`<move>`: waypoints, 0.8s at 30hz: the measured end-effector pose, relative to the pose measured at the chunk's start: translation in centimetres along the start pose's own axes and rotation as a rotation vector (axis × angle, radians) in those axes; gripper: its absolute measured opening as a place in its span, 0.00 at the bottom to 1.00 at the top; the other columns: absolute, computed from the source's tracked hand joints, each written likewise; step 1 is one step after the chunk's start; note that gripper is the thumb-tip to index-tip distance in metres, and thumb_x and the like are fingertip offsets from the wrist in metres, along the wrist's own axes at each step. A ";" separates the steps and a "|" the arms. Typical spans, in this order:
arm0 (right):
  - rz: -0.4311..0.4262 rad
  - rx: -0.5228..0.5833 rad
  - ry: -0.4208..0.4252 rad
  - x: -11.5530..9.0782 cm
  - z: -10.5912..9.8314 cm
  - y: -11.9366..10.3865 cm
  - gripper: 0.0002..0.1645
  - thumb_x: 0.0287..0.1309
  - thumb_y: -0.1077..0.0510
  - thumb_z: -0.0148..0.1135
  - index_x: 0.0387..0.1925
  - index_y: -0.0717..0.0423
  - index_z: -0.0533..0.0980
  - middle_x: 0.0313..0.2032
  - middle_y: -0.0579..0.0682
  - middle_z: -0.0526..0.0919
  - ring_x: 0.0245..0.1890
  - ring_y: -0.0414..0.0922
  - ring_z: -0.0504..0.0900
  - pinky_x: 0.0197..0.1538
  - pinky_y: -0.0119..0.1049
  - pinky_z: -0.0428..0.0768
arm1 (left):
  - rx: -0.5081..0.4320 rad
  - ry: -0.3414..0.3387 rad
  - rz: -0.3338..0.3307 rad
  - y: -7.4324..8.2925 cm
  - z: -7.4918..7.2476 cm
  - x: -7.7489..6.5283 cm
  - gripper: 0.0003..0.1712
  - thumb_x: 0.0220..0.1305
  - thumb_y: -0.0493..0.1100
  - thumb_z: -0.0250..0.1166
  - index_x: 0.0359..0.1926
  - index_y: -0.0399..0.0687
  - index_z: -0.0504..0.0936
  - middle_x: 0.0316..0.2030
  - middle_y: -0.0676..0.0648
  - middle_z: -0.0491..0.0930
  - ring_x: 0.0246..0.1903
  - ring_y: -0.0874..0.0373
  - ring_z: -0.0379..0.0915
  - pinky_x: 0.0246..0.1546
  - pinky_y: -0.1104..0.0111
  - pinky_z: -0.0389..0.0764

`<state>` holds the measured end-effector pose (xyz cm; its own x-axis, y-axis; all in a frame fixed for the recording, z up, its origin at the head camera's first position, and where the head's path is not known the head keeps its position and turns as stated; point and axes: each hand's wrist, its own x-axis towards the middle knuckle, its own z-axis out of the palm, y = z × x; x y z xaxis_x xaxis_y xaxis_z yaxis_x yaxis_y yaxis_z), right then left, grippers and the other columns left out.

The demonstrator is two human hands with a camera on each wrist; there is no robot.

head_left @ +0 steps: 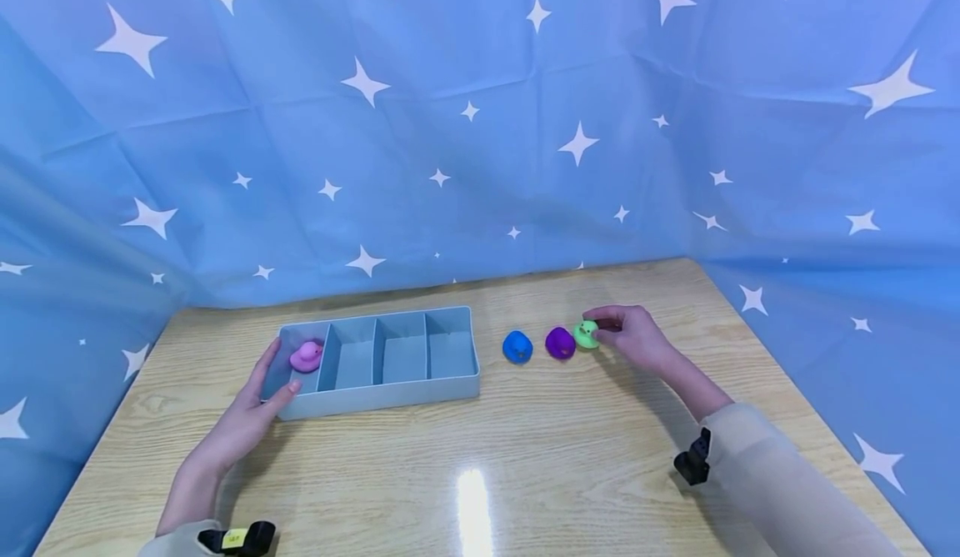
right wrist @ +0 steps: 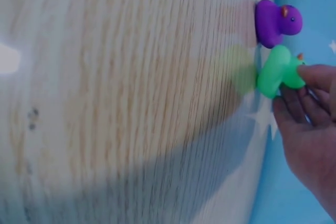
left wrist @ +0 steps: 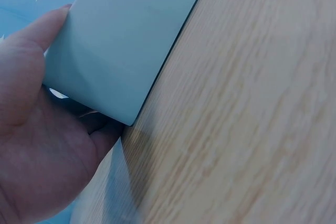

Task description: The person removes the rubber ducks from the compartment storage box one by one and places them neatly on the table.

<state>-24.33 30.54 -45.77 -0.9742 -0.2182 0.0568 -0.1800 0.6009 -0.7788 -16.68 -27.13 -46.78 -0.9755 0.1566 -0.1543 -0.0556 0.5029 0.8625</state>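
A grey-blue box with four compartments (head_left: 438,392) lies to the left on the table. My left hand (head_left: 243,415) grips its left end, thumb over the front rim; the left wrist view shows the box's corner (left wrist: 113,51) between thumb and fingers. A pink rubber duck (head_left: 305,357) sits in the leftmost compartment. To the right of the box, my right hand (head_left: 633,340) pinches a green rubber duck (head_left: 585,335) by its head, and in the right wrist view the green duck (right wrist: 275,72) leans close beside a purple duck (right wrist: 269,23).
A blue rubber duck (head_left: 517,347) stands between the box and the purple one, in a row with the other ducks. Behind the wooden table (head_left: 375,474) hangs a blue cloth (head_left: 450,140) with white stars, which also runs along both sides.
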 end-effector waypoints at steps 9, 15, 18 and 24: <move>-0.021 -0.033 -0.019 0.2 0.0 -0.3 0.20 0.64 0.72 0.63 0.56 0.75 0.78 0.47 0.66 0.86 0.47 0.59 0.85 0.44 0.31 0.83 | 0.003 0.001 -0.001 -0.1 0.0 0.0 0.51 0.79 0.56 0.55 0.82 0.65 0.26 0.80 0.34 0.26 0.75 0.25 0.22 0.63 0.23 0.38; -0.016 -0.047 -0.027 0.3 0.0 -0.5 0.20 0.64 0.72 0.63 0.57 0.75 0.78 0.46 0.65 0.86 0.46 0.58 0.86 0.45 0.36 0.85 | 0.003 0.000 -0.001 -0.1 0.1 0.0 0.51 0.79 0.56 0.55 0.82 0.66 0.26 0.80 0.34 0.26 0.75 0.25 0.22 0.63 0.22 0.38; -0.016 -0.043 -0.026 0.3 0.0 -0.5 0.20 0.64 0.72 0.63 0.57 0.75 0.78 0.46 0.66 0.86 0.46 0.58 0.86 0.46 0.38 0.86 | 0.005 0.001 0.000 0.0 0.1 0.0 0.51 0.79 0.57 0.55 0.82 0.66 0.26 0.80 0.34 0.26 0.75 0.25 0.22 0.63 0.22 0.39; -0.008 -0.034 -0.053 0.4 -0.2 -0.4 0.20 0.64 0.71 0.62 0.57 0.75 0.78 0.48 0.67 0.85 0.48 0.59 0.85 0.48 0.38 0.85 | 0.004 0.002 0.004 0.1 0.1 0.0 0.51 0.79 0.56 0.55 0.82 0.64 0.26 0.80 0.34 0.26 0.75 0.25 0.22 0.63 0.22 0.38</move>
<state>-24.64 30.41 -45.30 -0.9643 -0.2630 0.0290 -0.1931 0.6245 -0.7568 -16.63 -27.03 -46.75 -0.9762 0.1565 -0.1501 -0.0513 0.5059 0.8611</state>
